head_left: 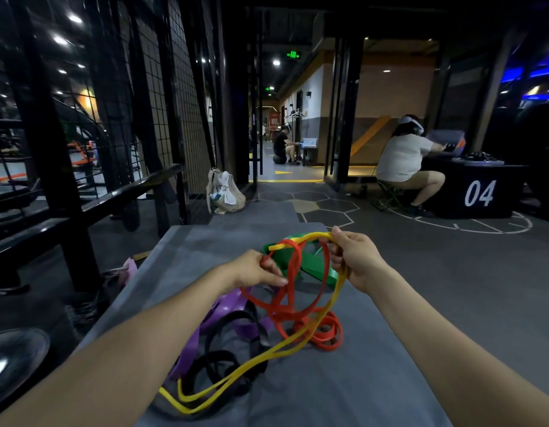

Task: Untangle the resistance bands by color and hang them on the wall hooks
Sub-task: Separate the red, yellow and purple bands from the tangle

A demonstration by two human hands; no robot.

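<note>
Above the grey counter (374,380) we hold up the tangle. Our left hand (254,269) pinches the red band (294,272) with curled fingers, and our right hand (356,257) grips the yellow band (310,237) near its top. Both bands hang down to the counter, where the purple band (193,343) and black band (223,362) lie mixed together. The green band (310,263) lies just behind the hands.

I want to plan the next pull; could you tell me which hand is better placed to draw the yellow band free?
Probably the right hand: it already grips the yellow band at its raised end, while the left hand pinches the red band.
</note>
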